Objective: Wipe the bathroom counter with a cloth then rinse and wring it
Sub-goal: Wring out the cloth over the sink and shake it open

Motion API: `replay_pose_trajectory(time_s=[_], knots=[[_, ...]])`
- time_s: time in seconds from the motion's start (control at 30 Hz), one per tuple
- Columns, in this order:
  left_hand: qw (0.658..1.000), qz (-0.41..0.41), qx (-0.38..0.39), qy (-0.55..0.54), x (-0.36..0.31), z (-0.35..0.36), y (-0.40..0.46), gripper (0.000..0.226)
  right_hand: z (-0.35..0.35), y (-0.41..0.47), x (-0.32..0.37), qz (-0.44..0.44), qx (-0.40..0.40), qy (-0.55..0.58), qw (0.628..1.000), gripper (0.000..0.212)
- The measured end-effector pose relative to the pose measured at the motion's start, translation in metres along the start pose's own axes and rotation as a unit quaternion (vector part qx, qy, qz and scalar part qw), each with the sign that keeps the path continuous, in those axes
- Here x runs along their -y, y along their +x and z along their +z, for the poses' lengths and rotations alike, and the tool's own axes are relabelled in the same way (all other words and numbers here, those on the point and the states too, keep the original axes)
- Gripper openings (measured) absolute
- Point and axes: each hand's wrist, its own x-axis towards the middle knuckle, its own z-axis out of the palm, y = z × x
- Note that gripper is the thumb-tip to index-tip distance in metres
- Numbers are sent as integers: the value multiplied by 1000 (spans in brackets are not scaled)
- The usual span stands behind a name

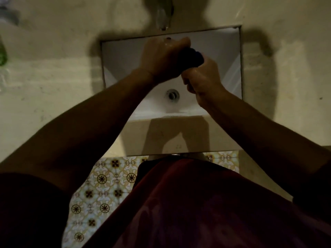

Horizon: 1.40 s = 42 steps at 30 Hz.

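Observation:
A dark cloth (194, 58) is bunched into a tight roll between both my hands, held over the white rectangular sink (223, 49). My left hand (164, 58) grips its far end with the fingers closed, knuckles wet. My right hand (202, 79) is clenched around the near end, just below and to the right. Only a short dark stretch of cloth shows between the fists. The drain (172, 94) lies below the hands. The pale counter (53, 77) surrounds the sink.
A chrome faucet (163, 17) stands behind the sink at the top centre. A green bottle (2, 54) and blurred items sit at the counter's far left. Patterned floor tiles (102, 185) show below the counter's front edge, beside my red garment.

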Motion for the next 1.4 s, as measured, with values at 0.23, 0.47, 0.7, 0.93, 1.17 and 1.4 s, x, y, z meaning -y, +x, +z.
replay_pose_trajectory(time_s=[0.23,0.47,0.7,0.93,1.17,1.4], knots=[[986,-146,-17,-83,-14,-17,1,36,-18,-2,5,-8,65,-109,992,29],[961,-193,-25,-198,-53,-80,9,65,-57,-21,27,-31,147,-19,988,42],[905,-224,-14,-363,-85,-143,7,60,-109,-65,52,-180,141,-19,973,75],[832,-273,-117,-468,-131,-159,8,10,-125,-102,50,-221,118,-1,968,47],[767,-302,-109,-555,-150,-172,5,28,-131,-124,55,-254,98,83,959,39],[744,-331,-150,-560,-164,-179,-22,20,-127,-159,52,-292,107,97,945,24]])
